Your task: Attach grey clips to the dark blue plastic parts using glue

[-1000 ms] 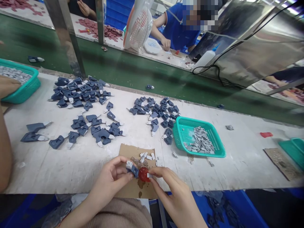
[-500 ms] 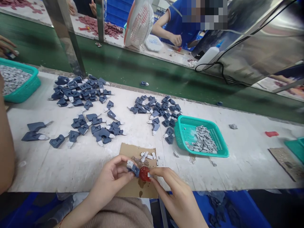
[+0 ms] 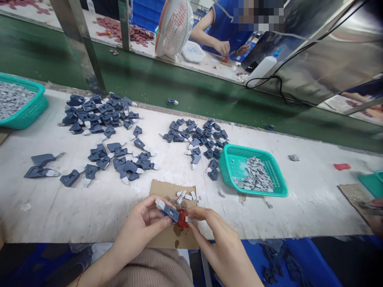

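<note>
My left hand (image 3: 149,219) pinches a dark blue part (image 3: 170,213) with a pale grey end pointing up and left. Its other end is beside a small red cap (image 3: 182,219) on a cardboard piece (image 3: 161,189). Between the thumb and fingers of my right hand (image 3: 212,233) is a small light grey piece (image 3: 188,219), at the cap's right side. Several loose grey pieces (image 3: 188,197) and a wet, clear smear lie on the cardboard just behind the cap.
Piles of dark blue parts (image 3: 101,113) spread over the white table (image 3: 311,179). A green basket (image 3: 283,190) of grey pieces stands right of centre, another (image 3: 36,107) at the far left. Beyond the green belt (image 3: 143,75), a person in blue works near a fan.
The dark blue part has turned in my left hand and shows more of its length, closer to the cap. The arm at the left edge has gone; a hand shows at the right edge.
</note>
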`<state>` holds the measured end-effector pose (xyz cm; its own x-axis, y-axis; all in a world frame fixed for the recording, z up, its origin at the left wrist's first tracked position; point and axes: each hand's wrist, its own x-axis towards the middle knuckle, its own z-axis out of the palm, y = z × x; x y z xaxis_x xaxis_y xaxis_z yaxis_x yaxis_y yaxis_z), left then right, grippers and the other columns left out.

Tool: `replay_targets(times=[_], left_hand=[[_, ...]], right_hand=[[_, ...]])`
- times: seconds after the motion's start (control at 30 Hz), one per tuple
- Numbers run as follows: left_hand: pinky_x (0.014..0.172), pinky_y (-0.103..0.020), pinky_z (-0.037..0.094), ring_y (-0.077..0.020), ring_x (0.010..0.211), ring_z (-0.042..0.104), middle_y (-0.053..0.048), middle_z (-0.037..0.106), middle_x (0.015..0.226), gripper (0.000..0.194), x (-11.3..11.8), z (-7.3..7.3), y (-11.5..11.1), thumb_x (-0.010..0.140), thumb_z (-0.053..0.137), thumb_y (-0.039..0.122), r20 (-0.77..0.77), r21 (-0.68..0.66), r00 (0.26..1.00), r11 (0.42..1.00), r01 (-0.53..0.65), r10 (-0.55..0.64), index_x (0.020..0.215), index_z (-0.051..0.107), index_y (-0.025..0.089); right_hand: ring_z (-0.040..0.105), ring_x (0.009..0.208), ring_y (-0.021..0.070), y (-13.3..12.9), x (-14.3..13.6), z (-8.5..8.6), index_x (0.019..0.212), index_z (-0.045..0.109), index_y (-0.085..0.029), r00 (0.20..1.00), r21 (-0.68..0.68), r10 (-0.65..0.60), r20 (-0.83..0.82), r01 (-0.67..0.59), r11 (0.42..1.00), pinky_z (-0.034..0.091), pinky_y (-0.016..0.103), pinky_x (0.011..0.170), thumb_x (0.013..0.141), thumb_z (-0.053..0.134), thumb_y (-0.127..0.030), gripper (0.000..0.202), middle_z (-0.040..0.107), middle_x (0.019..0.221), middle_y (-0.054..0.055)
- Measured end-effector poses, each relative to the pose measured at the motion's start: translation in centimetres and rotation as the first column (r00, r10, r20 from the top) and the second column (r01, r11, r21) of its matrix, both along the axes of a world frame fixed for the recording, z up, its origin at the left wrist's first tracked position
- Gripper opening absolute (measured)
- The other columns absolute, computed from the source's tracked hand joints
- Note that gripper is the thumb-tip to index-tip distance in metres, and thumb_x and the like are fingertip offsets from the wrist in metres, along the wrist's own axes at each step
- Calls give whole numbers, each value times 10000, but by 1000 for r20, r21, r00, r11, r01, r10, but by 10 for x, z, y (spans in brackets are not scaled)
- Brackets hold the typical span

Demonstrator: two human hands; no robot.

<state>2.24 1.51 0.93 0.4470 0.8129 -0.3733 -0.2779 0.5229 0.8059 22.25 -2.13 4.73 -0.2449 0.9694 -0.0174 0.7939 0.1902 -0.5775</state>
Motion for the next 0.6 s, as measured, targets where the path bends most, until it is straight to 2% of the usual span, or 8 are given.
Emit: replay_targets(times=[0.13, 0.23, 0.33, 0.4, 0.5, 0.6], left_hand=[[817, -294, 522, -183, 877, 675, -51, 707, 1030, 132, 3, 0, 0, 833, 703, 237, -4, -4, 1000, 1000, -5, 5, 947, 651, 194], [808, -289, 531, -185, 892, 681, -50, 710, 1028, 120, 4, -3, -1, 828, 701, 210, -3, 14, 1000, 1000, -19, 19, 937, 653, 194], [821, -289, 533, -184, 910, 682, -49, 712, 1035, 125, 5, -4, -2, 841, 686, 202, -20, 27, 1000, 1000, -5, 6, 963, 657, 199], [823, -289, 538, -182, 914, 685, -48, 711, 1038, 124, 7, -4, -2, 846, 680, 198, -17, 24, 1000, 1000, 0, 1, 968, 659, 201], [819, -284, 550, -175, 906, 686, -43, 703, 1028, 101, 11, -3, -3, 848, 671, 177, 4, 28, 1000, 999, -31, 31, 945, 662, 199], [822, -282, 558, -181, 933, 679, -43, 697, 1008, 112, 14, 0, -5, 832, 666, 141, 7, 57, 998, 997, -59, 59, 931, 667, 193]], right_hand=[[703, 957, 198, 0, 1, -2, 1178, 505, -267, 1000, -14, 4, -4, -4, 1000, 596, 305, 773, 938, 501, -147, 268, 698, 1059, 58], [696, 962, 188, 1, 3, -2, 1232, 470, -278, 998, -45, -54, -22, 53, 998, 592, 297, 791, 920, 525, -152, 341, 689, 1049, 48], [694, 897, 163, 4, 5, 1, 1223, 452, -290, 985, -77, -127, -114, 119, 990, 584, 266, 782, 907, 557, -172, 352, 682, 944, 10], [690, 843, 154, 7, 4, 5, 1194, 456, -285, 966, -51, -154, -208, 146, 988, 579, 261, 784, 899, 571, -178, 334, 677, 888, -3], [679, 804, 149, 11, 0, 11, 1180, 466, -280, 933, -25, -159, -323, 159, 987, 577, 262, 779, 881, 585, -157, 344, 675, 856, -9], [677, 822, 149, 14, -6, 16, 1176, 472, -283, 914, -58, -152, -375, 141, 988, 575, 256, 771, 871, 589, -136, 359, 674, 872, -8]])
